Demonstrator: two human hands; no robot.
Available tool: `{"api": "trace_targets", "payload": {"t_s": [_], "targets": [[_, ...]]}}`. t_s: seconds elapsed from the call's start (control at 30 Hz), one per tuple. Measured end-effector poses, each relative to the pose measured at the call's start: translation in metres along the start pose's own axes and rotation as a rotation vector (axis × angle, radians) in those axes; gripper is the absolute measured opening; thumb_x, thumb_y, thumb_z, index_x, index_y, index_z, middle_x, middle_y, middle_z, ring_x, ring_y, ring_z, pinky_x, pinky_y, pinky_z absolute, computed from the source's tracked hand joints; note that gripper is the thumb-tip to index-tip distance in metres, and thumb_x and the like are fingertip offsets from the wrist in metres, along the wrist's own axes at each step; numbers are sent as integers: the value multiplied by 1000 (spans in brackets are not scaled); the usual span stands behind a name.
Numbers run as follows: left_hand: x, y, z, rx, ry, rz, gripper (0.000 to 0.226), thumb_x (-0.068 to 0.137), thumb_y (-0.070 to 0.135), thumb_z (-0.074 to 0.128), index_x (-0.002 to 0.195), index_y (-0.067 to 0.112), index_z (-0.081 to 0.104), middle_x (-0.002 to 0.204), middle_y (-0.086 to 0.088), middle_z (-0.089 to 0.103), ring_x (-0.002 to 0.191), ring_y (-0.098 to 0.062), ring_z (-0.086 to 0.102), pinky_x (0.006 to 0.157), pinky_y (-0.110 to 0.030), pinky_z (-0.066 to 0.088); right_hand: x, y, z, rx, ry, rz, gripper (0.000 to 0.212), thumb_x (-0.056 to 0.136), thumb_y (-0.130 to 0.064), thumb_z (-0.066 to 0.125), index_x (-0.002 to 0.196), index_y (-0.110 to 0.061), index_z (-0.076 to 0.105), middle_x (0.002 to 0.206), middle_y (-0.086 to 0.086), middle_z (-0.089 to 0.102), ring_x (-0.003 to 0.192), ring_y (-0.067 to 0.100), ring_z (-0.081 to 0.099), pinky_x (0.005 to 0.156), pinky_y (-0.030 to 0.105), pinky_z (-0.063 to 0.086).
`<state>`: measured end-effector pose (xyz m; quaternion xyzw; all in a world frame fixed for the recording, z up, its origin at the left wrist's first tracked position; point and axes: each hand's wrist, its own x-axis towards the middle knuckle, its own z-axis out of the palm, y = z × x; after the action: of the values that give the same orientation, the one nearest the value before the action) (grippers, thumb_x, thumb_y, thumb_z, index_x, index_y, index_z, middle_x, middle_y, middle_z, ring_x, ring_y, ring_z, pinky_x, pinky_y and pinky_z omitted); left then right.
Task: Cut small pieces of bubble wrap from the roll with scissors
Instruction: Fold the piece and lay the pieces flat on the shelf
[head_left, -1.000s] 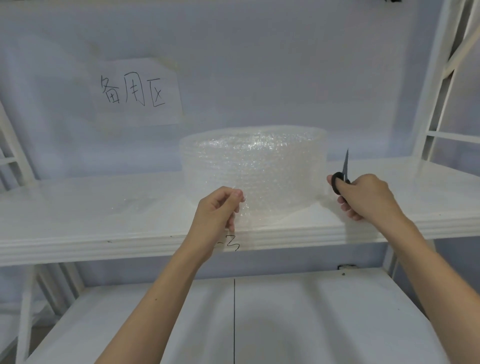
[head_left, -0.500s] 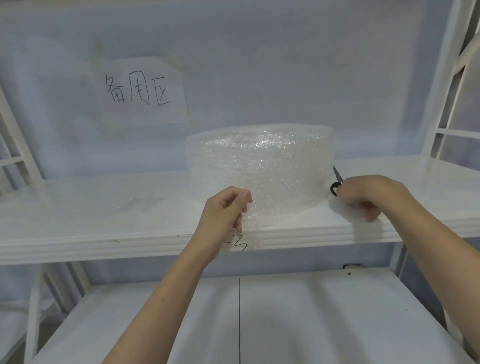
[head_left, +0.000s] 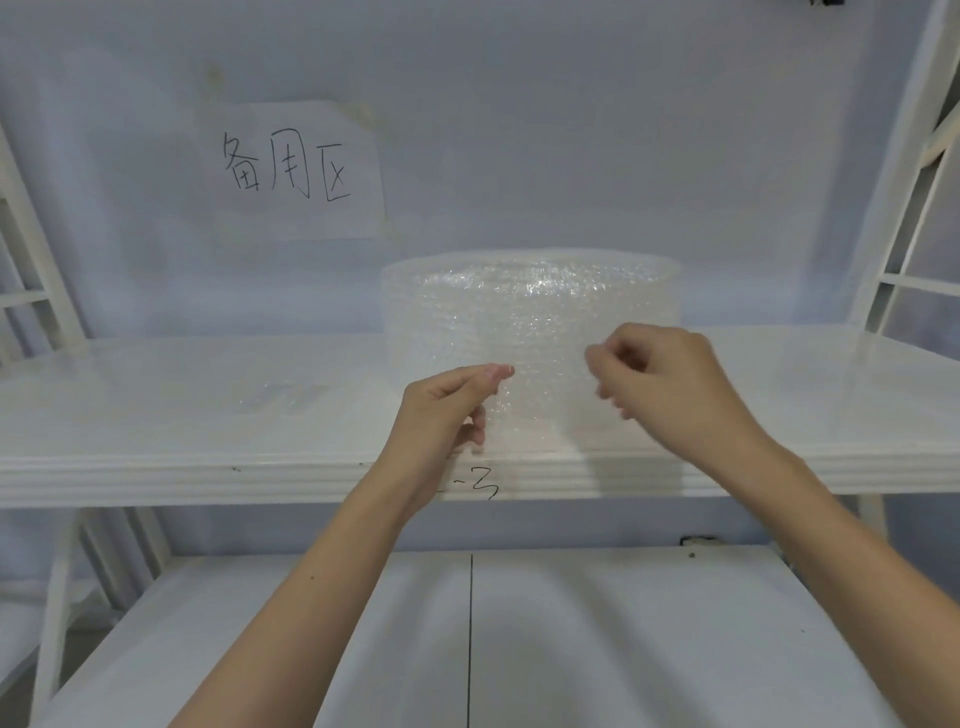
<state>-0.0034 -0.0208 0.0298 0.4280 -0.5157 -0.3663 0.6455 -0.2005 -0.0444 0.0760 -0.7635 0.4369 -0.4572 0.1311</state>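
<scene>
A wide roll of clear bubble wrap (head_left: 530, 301) stands on the white shelf (head_left: 156, 431). A loose sheet of the wrap (head_left: 543, 410) hangs in front of the roll, down to the shelf's front edge. My left hand (head_left: 447, 410) pinches the sheet's left edge between thumb and forefinger. My right hand (head_left: 675, 384) is at the sheet's right edge, its fingertips pinched together on it. The scissors are not in view; neither hand holds them.
A small flat piece of bubble wrap (head_left: 283, 397) lies on the shelf to the left of the roll. A paper sign with handwriting (head_left: 296, 166) is on the back wall. White rack posts (head_left: 904, 208) stand at the right; a lower shelf (head_left: 597, 649) lies beneath.
My right hand lowered the scissors to the shelf right of the roll, left them there out of sight, and moved left to the sheet's right edge. My left hand kept its pinch.
</scene>
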Motion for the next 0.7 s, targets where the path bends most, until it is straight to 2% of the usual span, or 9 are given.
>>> {"api": "trace_targets", "payload": {"t_s": [0.07,0.13,0.2,0.3,0.4,0.47,0.53,0.7], "targets": [[0,2,-3,-62,16,-11,16,90,23,67,85,25,82,67,14,63,55,-11,42,49,-19,40,-5,-17,16,141,-118,18,25,85,-35,63,76,-14,74,70,4,73,71,24,69,76,47,56],[-1,4,-9,-84,16,-5,16,89,24,67,84,26,82,72,6,59,56,-10,43,53,-22,40,-7,-28,32,174,-192,32,24,83,-39,69,85,-17,77,75,2,75,73,17,71,78,42,57],[-3,6,-18,-87,13,5,17,90,25,66,85,26,81,68,6,57,55,-9,43,53,-21,41,-7,-36,49,190,-233,34,25,81,-38,72,91,-16,77,77,1,75,72,14,71,78,37,57],[-6,11,-34,-40,30,16,17,92,26,64,86,28,80,63,11,57,56,-9,44,55,-21,41,-1,-45,72,269,-263,38,14,82,-26,71,85,-13,76,71,4,75,65,17,71,72,35,60],[-8,15,-54,28,82,58,14,91,24,67,87,28,80,76,16,67,58,-13,43,58,-25,40,8,-49,93,420,-302,91,10,85,-13,66,84,-7,75,70,8,75,57,17,68,65,33,60],[-9,17,-66,76,115,102,12,87,21,71,87,30,79,83,10,70,58,-16,42,60,-27,40,13,-52,105,514,-333,136,11,88,-11,66,86,-4,74,71,8,75,57,14,66,61,27,58],[-10,18,-77,122,126,146,14,83,19,75,88,31,79,87,2,68,58,-13,47,61,-25,42,17,-56,116,616,-358,170,12,89,-10,66,87,-1,74,71,8,73,58,12,65,60,22,57],[-9,13,-102,200,109,187,23,85,11,73,89,32,81,114,7,61,65,-9,54,60,-20,45,26,-63,143,866,-377,240,10,89,-4,65,86,-2,74,69,8,70,64,15,67,65,22,59]]}}
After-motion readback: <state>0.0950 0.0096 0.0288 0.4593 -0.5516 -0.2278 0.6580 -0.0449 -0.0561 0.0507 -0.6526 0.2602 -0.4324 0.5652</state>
